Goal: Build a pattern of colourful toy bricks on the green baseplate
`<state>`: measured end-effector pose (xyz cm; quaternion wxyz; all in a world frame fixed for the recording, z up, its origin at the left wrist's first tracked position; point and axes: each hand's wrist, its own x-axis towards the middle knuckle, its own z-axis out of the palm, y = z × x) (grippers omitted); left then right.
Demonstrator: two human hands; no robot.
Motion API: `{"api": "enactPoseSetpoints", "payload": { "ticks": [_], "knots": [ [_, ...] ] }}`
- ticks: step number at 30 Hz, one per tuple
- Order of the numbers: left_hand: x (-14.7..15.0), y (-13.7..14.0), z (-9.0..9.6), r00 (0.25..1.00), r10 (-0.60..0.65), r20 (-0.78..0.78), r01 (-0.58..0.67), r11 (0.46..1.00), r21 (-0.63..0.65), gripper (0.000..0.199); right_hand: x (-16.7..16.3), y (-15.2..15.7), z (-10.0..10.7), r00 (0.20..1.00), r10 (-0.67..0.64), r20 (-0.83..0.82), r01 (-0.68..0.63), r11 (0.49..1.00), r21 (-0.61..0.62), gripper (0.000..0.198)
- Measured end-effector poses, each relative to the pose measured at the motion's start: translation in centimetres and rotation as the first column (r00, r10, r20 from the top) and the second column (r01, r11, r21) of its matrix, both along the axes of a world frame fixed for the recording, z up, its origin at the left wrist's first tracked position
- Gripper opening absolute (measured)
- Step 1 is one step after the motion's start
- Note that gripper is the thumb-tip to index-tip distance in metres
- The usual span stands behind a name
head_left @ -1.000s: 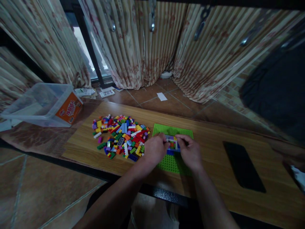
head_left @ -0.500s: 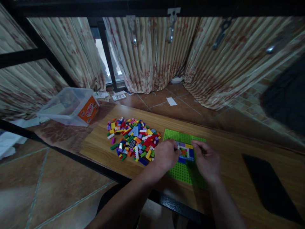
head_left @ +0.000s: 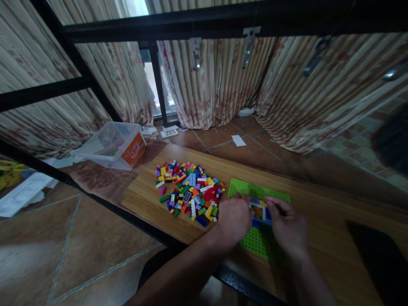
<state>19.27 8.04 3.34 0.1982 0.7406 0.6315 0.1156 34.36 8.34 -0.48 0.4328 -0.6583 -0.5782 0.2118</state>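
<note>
Along the near side of the table, one black table edge (head_left: 239, 280), crossed by two bare forearms. Above the wooden board (head_left: 153, 208), one left hand (head_left: 234, 219), back upward, fingers curled inward at the left end of a small brick assembly; how firmly it grips cannot be told. Opposite, one right hand (head_left: 288, 227), partly closed, thumb and forefinger drawn near each other at the assembly's right end; whether a piece sits between them cannot be told. Between the hands, one brick assembly (head_left: 259, 211), low, multicoloured, blue along the near side, located over the green studded baseplate (head_left: 248, 187); whether its underside is seated on the studs is unclear. To the right, one flat black object (head_left: 379, 250), lying on the board. To the left of the baseplate, one loose pile of bricks (head_left: 191, 191), assorted colours, spread flat. Beyond the board's left end, one clear plastic bin (head_left: 108, 144), orange label facing the board, standing on a brown patterned cloth (head_left: 102, 178). On the tiled floor past the table, one white paper (head_left: 238, 140). Farthest, striped curtains (head_left: 197, 93) with reddish floral marks, hanging to the floor.
</note>
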Motion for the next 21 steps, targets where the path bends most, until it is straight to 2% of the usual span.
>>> {"api": "enactPoseSetpoints", "payload": {
  "ticks": [8, 11, 16, 21],
  "knots": [
    [-0.5, -0.2, -0.4, 0.998, -0.03, 0.062, 0.027, 0.998, 0.06, 0.02, -1.5, -0.1, 0.6, 0.999, 0.029, 0.033, -0.03, 0.999, 0.03, 0.032],
    [-2.1, 0.6, 0.0, 0.996, -0.005, 0.094, -0.002, 0.998, 0.069, 0.021, -1.9, -0.1, 0.7, 0.999, 0.037, 0.032, -0.039, 0.997, 0.059, 0.031],
    [-6.1, 2.7, 0.5, 0.987, 0.147, 0.064, -0.155, 0.977, 0.143, 0.022, -2.0, 0.0, 0.6, 0.999, 0.052, 0.003, -0.052, 0.996, 0.076, 0.029],
    [-7.9, 3.9, -0.3, 0.992, 0.113, 0.048, -0.121, 0.96, 0.253, 0.026, -2.0, 0.1, 0.4, 0.998, 0.059, -0.018, -0.057, 0.995, 0.076, 0.029]
  ]
}}
